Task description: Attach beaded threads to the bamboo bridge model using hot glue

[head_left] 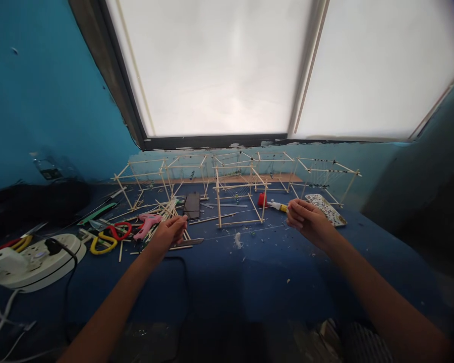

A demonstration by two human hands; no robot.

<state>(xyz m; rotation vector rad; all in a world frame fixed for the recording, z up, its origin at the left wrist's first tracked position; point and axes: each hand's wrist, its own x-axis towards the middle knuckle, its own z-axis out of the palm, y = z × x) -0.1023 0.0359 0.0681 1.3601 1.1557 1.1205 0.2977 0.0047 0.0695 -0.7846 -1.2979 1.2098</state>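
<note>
Both of my hands are raised over the blue table with their fingertips pinched. Between them runs a thin pale thread (267, 229), its ends at my left hand (170, 233) and my right hand (308, 219). Just beyond the thread stands an open box frame of thin wooden sticks (219, 204), with fine strings and small beads inside. Past my right fingers lies a small white and yellow tube (277, 205) near a red cap (262, 199). A white tangle of thread (238, 241) rests on the table between my hands.
More stick frames (148, 175) line the wall under the window. Loose sticks (161, 217), a pink glue gun (147, 225), scissors (105, 243) and a dark phone (191, 205) lie at left. A round white power strip (41, 275) sits nearest; a patterned case (327, 209) is at right.
</note>
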